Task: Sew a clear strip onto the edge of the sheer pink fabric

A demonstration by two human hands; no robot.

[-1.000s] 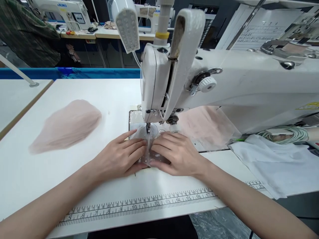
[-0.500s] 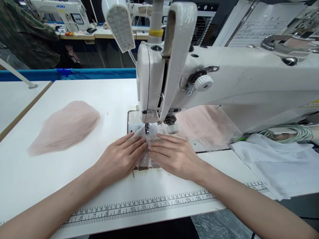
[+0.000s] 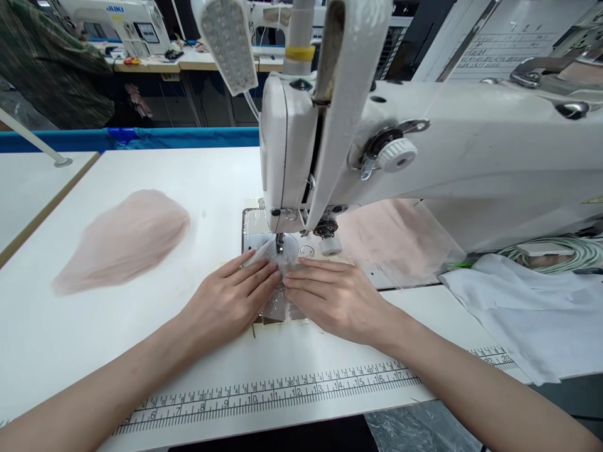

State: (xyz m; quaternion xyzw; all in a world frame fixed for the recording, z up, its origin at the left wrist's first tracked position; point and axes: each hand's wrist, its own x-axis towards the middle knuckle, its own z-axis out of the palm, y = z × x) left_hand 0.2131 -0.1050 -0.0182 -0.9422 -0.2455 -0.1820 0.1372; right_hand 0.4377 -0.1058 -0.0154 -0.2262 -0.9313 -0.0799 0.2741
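My left hand [image 3: 238,290] lies flat with fingers stretched out beside the needle area of a white sewing machine [image 3: 285,150]. Its fingertips press a small whitish sheer piece of fabric [image 3: 264,252], which reaches up to the presser foot [image 3: 279,243]. Mirroring it, my right hand [image 3: 336,298] rests flat on the right of the foot, fingertips close to those of the left. Both palms face down, and neither hand is closed around anything. Much of the fabric is hidden beneath the fingers.
Sheer pink pieces lie on the table at left [image 3: 125,242] and under the machine arm [image 3: 396,235]. White cloth [image 3: 522,307] is heaped at right beside a coiled pale green cord [image 3: 579,252]. A printed ruler [image 3: 277,398] runs along the front edge. A person's plaid sleeve [image 3: 51,63] shows behind.
The view has shifted slightly, so the machine appears a little farther right. Both hands stay flat by the presser foot, with hardly any visible movement.
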